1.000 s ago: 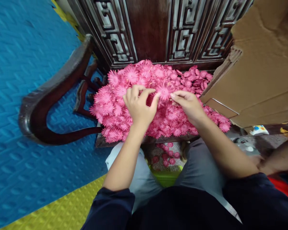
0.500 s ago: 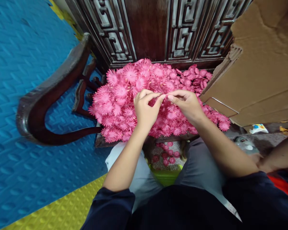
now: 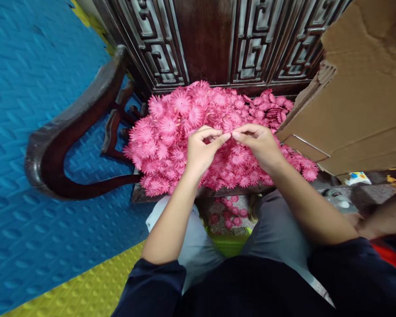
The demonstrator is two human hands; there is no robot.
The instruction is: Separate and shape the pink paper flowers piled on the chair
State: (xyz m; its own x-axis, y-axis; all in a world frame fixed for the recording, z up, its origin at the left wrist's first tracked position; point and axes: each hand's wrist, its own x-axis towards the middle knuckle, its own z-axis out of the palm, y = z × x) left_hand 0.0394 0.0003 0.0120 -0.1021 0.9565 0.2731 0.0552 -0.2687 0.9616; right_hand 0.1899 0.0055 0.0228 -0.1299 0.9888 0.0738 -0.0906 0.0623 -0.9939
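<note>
A big heap of pink artificial flowers covers the seat of a dark wooden bench. Over the middle of the heap, my left hand pinches with thumb and forefinger. My right hand makes a similar pinch, its fingertips almost touching those of the left. A hint of pink shows where the fingertips meet, too small to tell from the flowers behind. Both hands are just above the blossoms, fingers curled.
A curved wooden armrest bounds the left side, and a carved backrest rises behind. At right leans a large cardboard sheet. Loose flowers lie on the floor between my knees. Another person's arm enters at lower right.
My two hands keep pinching in nearly the same place. The left fingertips have shifted slightly to the right, and the whole view has moved a little.
</note>
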